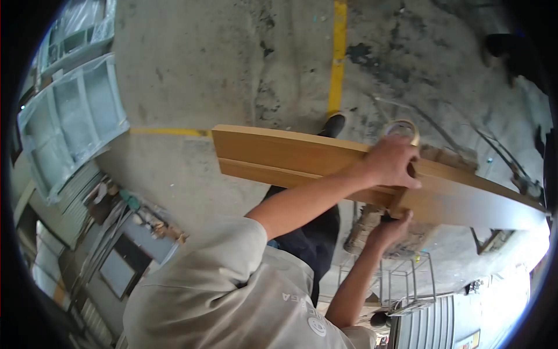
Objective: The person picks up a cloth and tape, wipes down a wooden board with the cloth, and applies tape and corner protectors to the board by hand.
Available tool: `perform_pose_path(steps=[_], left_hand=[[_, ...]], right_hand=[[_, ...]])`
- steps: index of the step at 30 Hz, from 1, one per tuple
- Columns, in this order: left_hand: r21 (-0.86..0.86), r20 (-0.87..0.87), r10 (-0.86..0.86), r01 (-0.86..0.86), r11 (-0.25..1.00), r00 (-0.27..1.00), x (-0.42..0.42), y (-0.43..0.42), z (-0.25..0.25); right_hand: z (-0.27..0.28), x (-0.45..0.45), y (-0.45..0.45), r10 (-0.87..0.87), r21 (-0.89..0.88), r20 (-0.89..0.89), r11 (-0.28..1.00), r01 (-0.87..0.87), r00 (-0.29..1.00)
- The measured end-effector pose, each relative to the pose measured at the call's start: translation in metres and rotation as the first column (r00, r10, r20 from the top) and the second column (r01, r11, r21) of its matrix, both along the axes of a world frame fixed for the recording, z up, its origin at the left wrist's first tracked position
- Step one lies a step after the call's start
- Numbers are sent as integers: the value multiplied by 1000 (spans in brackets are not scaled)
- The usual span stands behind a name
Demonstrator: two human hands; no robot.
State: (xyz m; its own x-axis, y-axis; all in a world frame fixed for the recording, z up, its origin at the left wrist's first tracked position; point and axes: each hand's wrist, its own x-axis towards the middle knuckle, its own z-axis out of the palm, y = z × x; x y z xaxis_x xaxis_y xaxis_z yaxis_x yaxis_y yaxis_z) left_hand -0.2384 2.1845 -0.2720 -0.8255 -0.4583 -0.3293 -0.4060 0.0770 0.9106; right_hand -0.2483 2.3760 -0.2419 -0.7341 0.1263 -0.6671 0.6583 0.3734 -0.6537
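A long wooden board [285, 152] with a lengthwise groove crosses the middle of the view. At its right it meets another smooth wooden piece [465, 200], which runs to the right edge. My left hand [395, 161] is over the top of the boards near where they meet, its fingers curled on the wood. From below, my right hand [390, 231] grips the smooth wooden piece near the same spot, thumb against its edge. A roll of tape [402, 129] shows just behind my left hand; whether the hand touches it I cannot tell.
Below the boards are a rough block-like support [363, 230] and a wire-frame stand [415, 282]. Yellow lines [337, 58] mark the concrete floor. Plastic-wrapped panels [72, 125] stand at the left, above assorted scrap [139, 215]. A dark shape, partly cut off, is at upper right.
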Motion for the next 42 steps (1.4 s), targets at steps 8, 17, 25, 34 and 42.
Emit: perform_pose_path(steps=[8,17,25,34,42], left_hand=[[-83,-309,270,-309,948,912,42,-27,57],[-126,50,367,-359,925,929,328,76,124],[804,246,562,-490,336,789,437,163,123],[802,192,580,-467,372,792,492,95,152],[454,82,440,-427,782,894,530,-64,177]], right_hand=[[61,79,35,113,-105,99,989,-103,989],[91,200,46,684,-431,-68,637,-640,726],[77,338,36,483,-506,-104,727,-464,870],[81,422,1,397,-350,-306,798,-490,865],[138,467,-110,481,-618,41,701,-356,876]])
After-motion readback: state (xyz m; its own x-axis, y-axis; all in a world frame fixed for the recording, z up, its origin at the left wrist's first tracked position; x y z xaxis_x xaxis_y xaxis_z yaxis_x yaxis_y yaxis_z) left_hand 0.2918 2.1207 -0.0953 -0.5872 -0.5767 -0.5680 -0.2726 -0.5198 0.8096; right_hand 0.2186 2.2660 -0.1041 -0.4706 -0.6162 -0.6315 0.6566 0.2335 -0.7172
